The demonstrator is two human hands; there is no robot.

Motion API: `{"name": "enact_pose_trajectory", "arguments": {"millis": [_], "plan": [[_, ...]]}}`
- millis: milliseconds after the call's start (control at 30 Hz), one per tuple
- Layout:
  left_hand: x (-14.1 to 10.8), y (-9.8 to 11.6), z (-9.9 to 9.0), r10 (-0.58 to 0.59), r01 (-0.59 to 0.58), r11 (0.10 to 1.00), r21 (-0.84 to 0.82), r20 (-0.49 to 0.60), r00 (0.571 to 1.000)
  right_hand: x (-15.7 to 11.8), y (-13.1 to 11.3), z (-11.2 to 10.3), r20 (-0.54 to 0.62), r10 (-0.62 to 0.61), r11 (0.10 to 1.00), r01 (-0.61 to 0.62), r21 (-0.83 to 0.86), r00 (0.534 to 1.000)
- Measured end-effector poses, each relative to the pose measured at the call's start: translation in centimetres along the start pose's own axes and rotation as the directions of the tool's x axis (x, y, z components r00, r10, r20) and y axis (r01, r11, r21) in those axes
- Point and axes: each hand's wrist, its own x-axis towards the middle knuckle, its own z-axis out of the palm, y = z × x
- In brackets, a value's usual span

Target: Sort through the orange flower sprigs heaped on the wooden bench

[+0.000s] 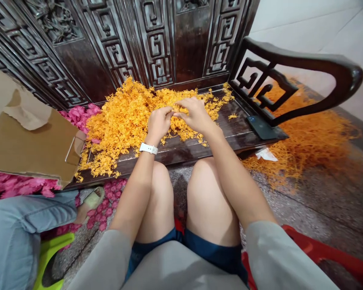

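Both hands meet over a dark wooden bench (181,154), in front of a heap of small orange-yellow plastic flower pieces (124,114). My left hand (159,123), with a white watch band at the wrist, has its fingers pinched together; what lies between them is too small to name. Close against it on the right, my right hand (194,114) has thumb and forefinger brought together at the left fingertips. Any piece between those fingers is too small to make out. Some orange-yellow pieces lie below and behind both hands.
A cardboard box (30,149) and pink flowers (78,117) are at the left. A phone (261,127) lies by the armrest (308,60) on the right. Orange strands (311,137) pile beyond it. Another person's jeans-clad leg (15,229) is at lower left.
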Motion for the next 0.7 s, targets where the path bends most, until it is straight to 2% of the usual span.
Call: {"name": "enact_pose_trajectory", "arguments": {"millis": [67, 133, 233, 367, 500, 600, 700], "plan": [[-0.1, 0.1, 0.0, 0.006, -0.006, 1.000, 0.009, 0.017, 1.000, 0.0, 0.7, 0.2, 0.002, 0.031, 0.999, -0.031, 0.044, 1.000], [-0.2, -0.1, 0.0, -0.036, 0.037, 0.999, 0.014, -0.003, 0.999, 0.1, 1.2, 0.3, -0.036, 0.044, 0.990, -0.039, 0.136, 0.998], [0.1, -0.6, 0.4, -0.109, 0.109, 0.994, -0.009, -0.054, 0.993, 0.2, 0.6, 0.1, -0.111, 0.054, 0.961, -0.021, 0.275, 0.992], [0.7, -1.3, 1.3, -0.148, 0.139, 0.985, -0.103, -0.087, 0.985, 0.1, -2.7, -0.7, -0.225, 0.044, 0.912, 0.053, 0.408, 0.973], [0.5, -3.5, 1.4, -0.325, 0.305, 0.938, -0.165, -0.117, 0.938, -0.2, -5.9, -2.2, -0.399, 0.063, 0.828, 0.176, 0.532, 0.915], [-0.1, -5.8, 1.0, -0.400, 0.352, 0.888, -0.296, -0.116, 0.909, -0.5, -4.5, -2.3, -0.415, 0.073, 0.866, 0.149, 0.478, 0.907], [-0.2, -6.5, 0.5, -0.368, 0.303, 0.894, -0.331, -0.154, 0.917, -0.5, 0.1, -0.9, -0.304, 0.104, 0.931, 0.015, 0.364, 0.947]]}}
